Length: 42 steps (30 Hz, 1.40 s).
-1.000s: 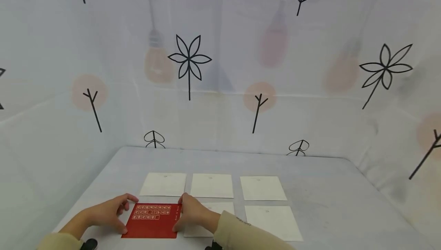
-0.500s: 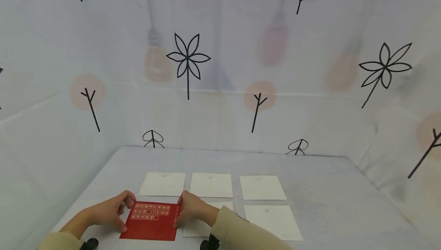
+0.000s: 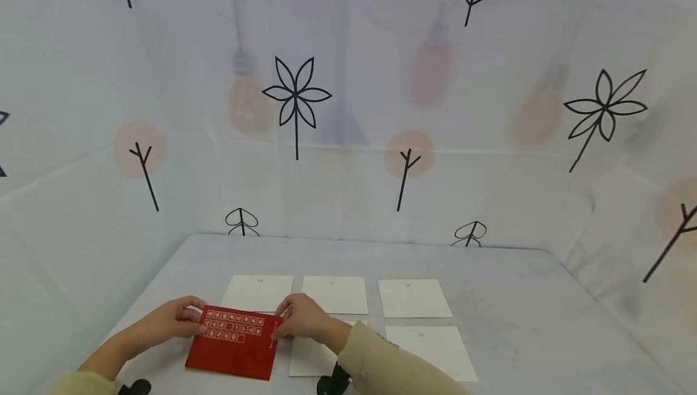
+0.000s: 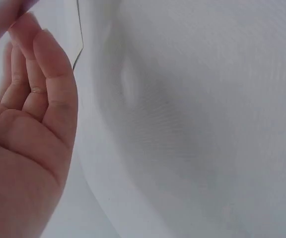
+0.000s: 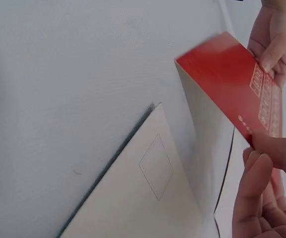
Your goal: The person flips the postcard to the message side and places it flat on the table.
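Observation:
A red card [image 3: 231, 355] with rows of small pale printed squares is tilted up, its far edge raised off the table, in the head view. My left hand [image 3: 163, 325] pinches its left side between thumb and fingers. On the opposite side, my right hand [image 3: 307, 320] pinches the upper right edge. The right wrist view shows the card's red face [image 5: 217, 79] and pale underside, with the right thumb on the printed face. In the left wrist view the left palm [image 4: 24, 153] shows with fingers bent, and the card is out of sight.
Several cream sheets lie flat in two rows on the white table [image 3: 517, 304]: one back sheet [image 3: 333, 295], another at back right [image 3: 415, 298], and a front right one [image 3: 432, 352]. The right arm partly covers a front sheet [image 3: 307, 362]. Patterned curtain [image 3: 348, 189] surrounds the table.
The red card's far edge has come up off the table and the card tilts more. Both hands have risen with it, fingers now pinching its sides. The cream sheets stay put.

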Available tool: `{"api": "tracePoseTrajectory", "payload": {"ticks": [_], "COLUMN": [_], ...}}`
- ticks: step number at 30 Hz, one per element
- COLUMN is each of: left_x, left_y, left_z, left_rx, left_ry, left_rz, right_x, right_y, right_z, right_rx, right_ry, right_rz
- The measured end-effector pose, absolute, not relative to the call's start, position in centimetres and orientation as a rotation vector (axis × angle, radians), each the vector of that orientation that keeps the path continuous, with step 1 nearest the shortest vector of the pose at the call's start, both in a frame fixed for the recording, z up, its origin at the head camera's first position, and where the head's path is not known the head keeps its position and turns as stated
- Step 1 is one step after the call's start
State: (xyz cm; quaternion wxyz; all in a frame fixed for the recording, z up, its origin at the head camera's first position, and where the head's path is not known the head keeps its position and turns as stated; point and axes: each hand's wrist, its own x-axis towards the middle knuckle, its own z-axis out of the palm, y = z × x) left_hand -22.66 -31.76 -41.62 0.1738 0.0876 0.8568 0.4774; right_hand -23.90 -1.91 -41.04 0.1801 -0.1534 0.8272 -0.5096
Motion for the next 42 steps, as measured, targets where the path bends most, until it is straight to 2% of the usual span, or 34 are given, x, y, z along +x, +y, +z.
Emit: {"api": "tracePoseTrajectory", "payload": {"ticks": [9,21,33,42], "left_x": [-22.5,-22.7,-22.9,-23.2], "left_y": [-33.5,-33.5,-35.4,-35.0], "left_z": [-41.3,-40.9,-41.2,-40.9], "left_rx": [0.234,0.139,0.463,0.269], "left_ry": [2.362,2.292,1.743,1.853], "left_rz": [1.51,1.604,1.874,1.835], "right_x": [-24.6,-25.1,-25.2,-24.9], "right_y": [-1.8,-1.3,-1.5,-2.0], "right_z": [-41.0,-40.5,-41.1,-41.4], "right_rx": [-0.387,-0.372,-0.317,-0.256], "right_ry": [2.196,1.944,1.912,2.032], "right_rz": [-1.559,-1.736,-1.878,-1.813]}}
